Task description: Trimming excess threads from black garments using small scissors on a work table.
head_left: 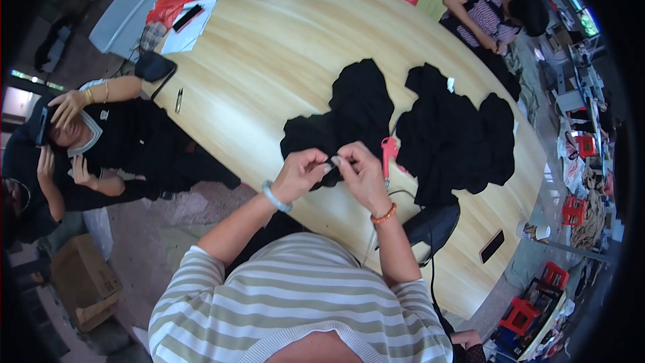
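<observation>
Fingers [316, 156] of the left hand [295, 176] and right hand [363, 176] meet tip to tip, each thumb and forefinger closed in a pinch on a bit of dark material [332, 160]; whether it is an edge of the black cloth [356, 97] or a separate piece is too small to tell. A pale bangle circles the left wrist, orange beads the right.

At the far left, a person in dark clothes [134, 128] sits with one arm raised to the head. Next come a pen [179, 100] near the table's left edge and a phone [187, 18] on white paper.

The black cloth lies on the pale wooden table [248, 74], mostly just beyond the hands. Its long axis runs from the hands toward the far side, leaning slightly right; a rounded end points away from the wearer, and a shorter lobe juts left. It looks soft, matt, plain and rumpled, with a wavy outline.

To its right lies a red tool [390, 150], its thin tip toward the wearer. Then come a dark rounded object [433, 227] and a larger black garment [443, 134], spread in creases with a small white tag. Further right, another phone [492, 246] lies near a paper cup [535, 230].
</observation>
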A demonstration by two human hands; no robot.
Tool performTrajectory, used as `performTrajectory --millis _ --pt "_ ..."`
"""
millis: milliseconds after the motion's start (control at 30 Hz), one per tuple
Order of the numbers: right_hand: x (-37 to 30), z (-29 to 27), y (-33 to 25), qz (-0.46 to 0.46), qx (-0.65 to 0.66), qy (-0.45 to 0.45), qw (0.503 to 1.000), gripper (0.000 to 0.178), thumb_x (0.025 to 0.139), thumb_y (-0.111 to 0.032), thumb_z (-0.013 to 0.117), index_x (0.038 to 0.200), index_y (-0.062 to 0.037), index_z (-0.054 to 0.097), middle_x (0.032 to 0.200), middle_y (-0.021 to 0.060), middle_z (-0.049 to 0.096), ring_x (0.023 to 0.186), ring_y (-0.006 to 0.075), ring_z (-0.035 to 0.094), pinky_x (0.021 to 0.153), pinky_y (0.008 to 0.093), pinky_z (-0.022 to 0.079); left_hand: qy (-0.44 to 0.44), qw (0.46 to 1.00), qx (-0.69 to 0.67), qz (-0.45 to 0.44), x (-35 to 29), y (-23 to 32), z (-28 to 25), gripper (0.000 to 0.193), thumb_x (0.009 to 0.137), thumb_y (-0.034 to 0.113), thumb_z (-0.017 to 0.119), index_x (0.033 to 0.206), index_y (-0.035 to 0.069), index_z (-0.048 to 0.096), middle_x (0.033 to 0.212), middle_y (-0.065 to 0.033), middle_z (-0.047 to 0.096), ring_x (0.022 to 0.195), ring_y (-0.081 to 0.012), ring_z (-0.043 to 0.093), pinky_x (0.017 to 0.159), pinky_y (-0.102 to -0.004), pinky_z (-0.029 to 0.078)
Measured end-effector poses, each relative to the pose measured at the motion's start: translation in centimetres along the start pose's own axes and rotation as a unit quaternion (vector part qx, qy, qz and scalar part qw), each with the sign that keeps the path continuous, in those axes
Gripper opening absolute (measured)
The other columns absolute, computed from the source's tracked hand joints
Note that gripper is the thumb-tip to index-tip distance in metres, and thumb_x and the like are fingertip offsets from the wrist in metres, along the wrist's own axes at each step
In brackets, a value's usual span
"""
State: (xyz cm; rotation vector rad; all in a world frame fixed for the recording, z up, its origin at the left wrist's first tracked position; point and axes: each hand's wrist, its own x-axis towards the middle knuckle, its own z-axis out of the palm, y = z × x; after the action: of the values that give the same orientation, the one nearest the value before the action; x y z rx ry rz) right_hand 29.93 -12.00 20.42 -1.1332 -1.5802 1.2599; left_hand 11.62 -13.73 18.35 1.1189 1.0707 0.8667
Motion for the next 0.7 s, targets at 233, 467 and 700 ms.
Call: performTrajectory --millis 233,467,700 --pt "-1.1 0.2 0.5 -0.025 0.005 -0.019 0.999 0.008 0.086 0.003 0.061 0.093 0.0042 0.057 0.083 0.0082 0.055 0.066 0.012 0.059 0.06 0.0248 0.049 0.034 0.999 -0.027 0.017 -0.3 -1.6 0.5 0.004 0.087 0.004 0.063 0.085 0.002 0.06 0.068 0.0053 0.055 0.059 0.0008 0.045 0.05 -0.0177 0.035" --pt "-1.6 -1.3 0.1 -0.126 -0.11 -0.063 0.984 0.012 0.083 0.004 0.064 0.094 0.0029 0.06 0.087 0.011 0.06 0.067 0.02 0.063 0.06 0.0287 0.051 0.022 0.999 -0.032 0.007 -0.3 -3.5 0.9 0.007 0.087 0.007 0.065 0.084 0.003 0.061 0.065 0.0038 0.056 0.058 -0.0009 0.049 0.05 -0.0186 0.037" --pt "-1.7 -1.1 0.2 -0.17 -0.159 -0.069 0.97 0.014 0.08 0.003 0.067 0.093 0.0023 0.062 0.085 0.0117 0.062 0.07 0.0219 0.064 0.06 0.0294 0.052 0.029 0.998 -0.059 -0.004 -0.7 -3.6 1.1 0.006 0.087 0.006 0.065 0.085 0.003 0.06 0.066 0.0039 0.056 0.058 -0.001 0.048 0.052 -0.0177 0.038"
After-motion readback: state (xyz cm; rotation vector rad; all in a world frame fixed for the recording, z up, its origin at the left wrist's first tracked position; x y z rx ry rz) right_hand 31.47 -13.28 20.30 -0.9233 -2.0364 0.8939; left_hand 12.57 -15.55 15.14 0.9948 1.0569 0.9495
